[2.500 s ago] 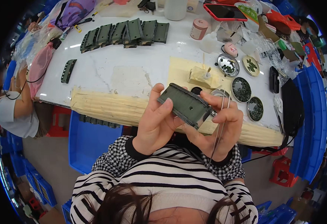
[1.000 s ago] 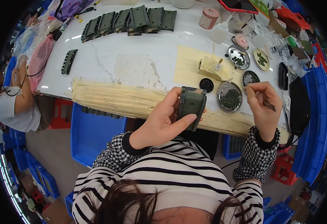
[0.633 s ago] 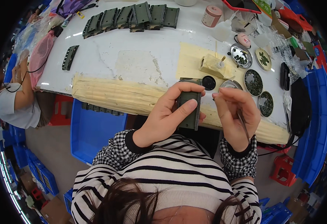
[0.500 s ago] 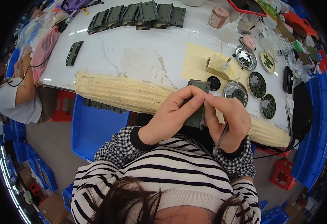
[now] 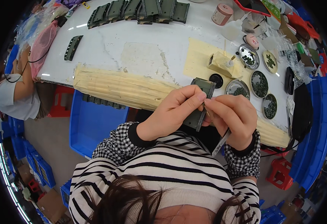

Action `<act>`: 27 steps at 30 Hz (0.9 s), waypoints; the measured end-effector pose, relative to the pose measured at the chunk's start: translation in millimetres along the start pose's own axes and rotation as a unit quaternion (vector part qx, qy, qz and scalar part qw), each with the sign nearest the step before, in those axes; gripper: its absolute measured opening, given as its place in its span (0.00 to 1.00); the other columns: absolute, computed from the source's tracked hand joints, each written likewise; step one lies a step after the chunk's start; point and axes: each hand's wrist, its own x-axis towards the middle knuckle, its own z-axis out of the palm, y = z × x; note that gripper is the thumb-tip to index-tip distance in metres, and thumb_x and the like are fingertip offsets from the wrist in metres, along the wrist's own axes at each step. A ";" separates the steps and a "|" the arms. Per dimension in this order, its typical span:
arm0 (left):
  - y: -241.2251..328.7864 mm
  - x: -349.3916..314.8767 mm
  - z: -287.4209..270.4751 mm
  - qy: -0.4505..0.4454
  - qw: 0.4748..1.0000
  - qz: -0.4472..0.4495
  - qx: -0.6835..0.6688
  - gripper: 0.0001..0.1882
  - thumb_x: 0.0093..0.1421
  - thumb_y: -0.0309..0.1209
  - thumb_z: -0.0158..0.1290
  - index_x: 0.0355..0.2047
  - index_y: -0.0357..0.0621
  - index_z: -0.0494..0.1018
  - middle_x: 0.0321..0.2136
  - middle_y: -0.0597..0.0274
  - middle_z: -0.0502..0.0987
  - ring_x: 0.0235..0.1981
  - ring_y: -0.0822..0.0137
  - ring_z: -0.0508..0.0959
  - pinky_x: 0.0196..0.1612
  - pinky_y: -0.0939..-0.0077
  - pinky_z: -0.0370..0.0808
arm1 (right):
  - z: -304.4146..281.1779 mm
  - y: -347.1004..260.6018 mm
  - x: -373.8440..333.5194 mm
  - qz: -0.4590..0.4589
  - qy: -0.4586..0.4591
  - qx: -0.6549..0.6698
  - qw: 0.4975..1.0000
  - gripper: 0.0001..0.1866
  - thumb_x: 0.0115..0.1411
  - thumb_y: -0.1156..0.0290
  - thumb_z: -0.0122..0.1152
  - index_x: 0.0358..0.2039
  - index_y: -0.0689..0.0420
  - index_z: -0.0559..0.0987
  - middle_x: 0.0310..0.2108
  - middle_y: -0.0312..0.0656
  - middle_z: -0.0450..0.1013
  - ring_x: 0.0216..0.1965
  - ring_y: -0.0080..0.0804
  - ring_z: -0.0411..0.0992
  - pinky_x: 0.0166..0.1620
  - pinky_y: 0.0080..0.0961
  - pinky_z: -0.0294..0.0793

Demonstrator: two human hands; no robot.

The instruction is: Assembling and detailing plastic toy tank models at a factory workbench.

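Observation:
A dark green panel with a toothed edge [image 5: 194, 120] lies tilted in front of my chest, over the table's padded edge. My left hand [image 5: 176, 110] is closed on it, thumb and forefinger pinched near its right edge. Close beside those fingertips, my right hand [image 5: 238, 115] has its thumb and forefinger brought together at the panel's edge; any small part between them is too small to see. A thin metal tool, like tweezers [image 5: 221, 142], is tucked in my right hand and points down toward my chest.
Round dishes of small green parts [image 5: 259, 84] stand at the right, near a yellow block [image 5: 223, 64] and a black round lid [image 5: 216, 80]. More green panels [image 5: 148, 9] line the table's back. A blue bin [image 5: 96, 127] sits below left; another person's arm [image 5: 25, 74] is far left.
My right hand has shifted slightly right, its fingertips a little apart from my left ones. The tool has swung somewhat with it. The view has shifted a little.

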 end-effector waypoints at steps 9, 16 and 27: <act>-1.7 -3.7 4.6 0.023 0.984 0.112 0.133 0.30 0.67 0.23 0.39 0.65 0.45 0.40 0.48 0.52 0.69 0.45 0.70 0.73 0.42 0.74 0.78 | -1.1 15.5 4.2 0.083 0.095 -0.020 0.992 0.15 0.39 0.85 0.67 0.30 0.59 0.78 0.27 0.40 0.73 0.25 0.35 0.72 0.27 0.25 0.71; -12.8 -1.8 4.3 0.041 0.958 0.171 0.228 0.38 0.63 0.21 0.45 0.68 0.41 0.38 0.49 0.50 0.70 0.43 0.66 0.72 0.47 0.77 0.70 | 2.5 20.6 4.7 0.082 0.067 -0.019 0.994 0.13 0.41 0.82 0.68 0.31 0.59 0.78 0.28 0.40 0.73 0.24 0.36 0.72 0.26 0.26 0.70; -14.8 -3.7 2.9 0.044 0.930 0.176 0.321 0.38 0.60 0.20 0.48 0.67 0.39 0.42 0.50 0.44 0.71 0.42 0.56 0.76 0.48 0.74 0.70 | -6.7 18.2 1.8 0.041 -0.011 -0.086 0.995 0.16 0.39 0.78 0.62 0.33 0.61 0.78 0.30 0.39 0.72 0.23 0.32 0.69 0.26 0.24 0.69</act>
